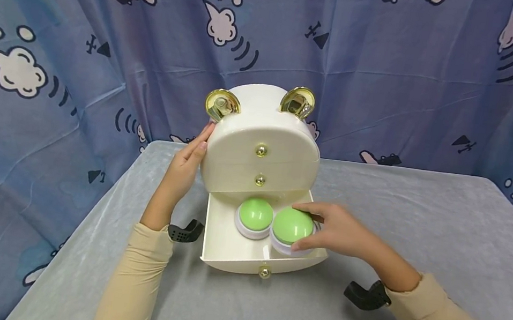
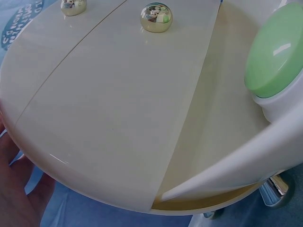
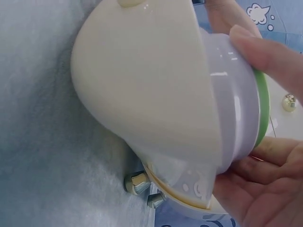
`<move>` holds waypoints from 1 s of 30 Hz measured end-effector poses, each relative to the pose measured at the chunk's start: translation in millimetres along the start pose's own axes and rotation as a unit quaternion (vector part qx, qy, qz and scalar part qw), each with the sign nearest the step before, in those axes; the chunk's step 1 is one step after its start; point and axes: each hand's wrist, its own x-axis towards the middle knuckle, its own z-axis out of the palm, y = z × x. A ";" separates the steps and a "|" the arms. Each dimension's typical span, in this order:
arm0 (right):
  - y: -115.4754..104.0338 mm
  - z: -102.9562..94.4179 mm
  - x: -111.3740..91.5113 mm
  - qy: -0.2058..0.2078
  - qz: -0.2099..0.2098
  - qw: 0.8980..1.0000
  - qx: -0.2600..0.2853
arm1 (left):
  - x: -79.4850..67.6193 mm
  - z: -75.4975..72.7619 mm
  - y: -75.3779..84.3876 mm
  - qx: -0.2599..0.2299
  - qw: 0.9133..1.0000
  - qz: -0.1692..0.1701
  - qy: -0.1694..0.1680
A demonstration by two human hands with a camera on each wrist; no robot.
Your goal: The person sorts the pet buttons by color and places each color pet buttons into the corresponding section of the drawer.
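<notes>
A white rounded storage box (image 1: 237, 157) with two gold ears has its bottom drawer (image 1: 238, 263) pulled out. Two white jars with green lids stand in that drawer, a left jar (image 1: 256, 215) and a right jar (image 1: 292, 226). My right hand (image 1: 344, 234) grips the right jar between thumb and fingers; in the right wrist view its white body (image 3: 234, 101) shows above the drawer's front. Against the box's left side rests my left hand (image 1: 183, 166), its fingers fairly straight along the wall. Part of the left hand (image 2: 21, 189) shows at the box's edge in the left wrist view.
Gold knobs mark the upper drawers (image 1: 261, 150) and the open drawer's front (image 1: 264, 272). A grey cloth covers the table (image 1: 423, 225). Behind it hangs a blue patterned curtain (image 1: 370, 72). Gold feet (image 3: 137, 183) show under the box in the right wrist view.
</notes>
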 end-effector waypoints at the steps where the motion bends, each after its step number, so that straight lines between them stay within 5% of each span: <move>1: 0.0 0.6 0.6 -0.002 0.000 1.000 -0.005 | -0.2 -0.1 0.3 0.001 1.000 0.000 0.000; 14: -1.4 12.9 8.2 -0.008 -0.044 0.996 -0.082 | 0.1 0.8 0.7 -0.002 1.000 0.000 -0.005; 30: -6.9 19.5 15.5 -0.019 -0.038 0.993 -0.109 | 0.3 0.3 -0.1 -0.002 1.000 -0.004 -0.001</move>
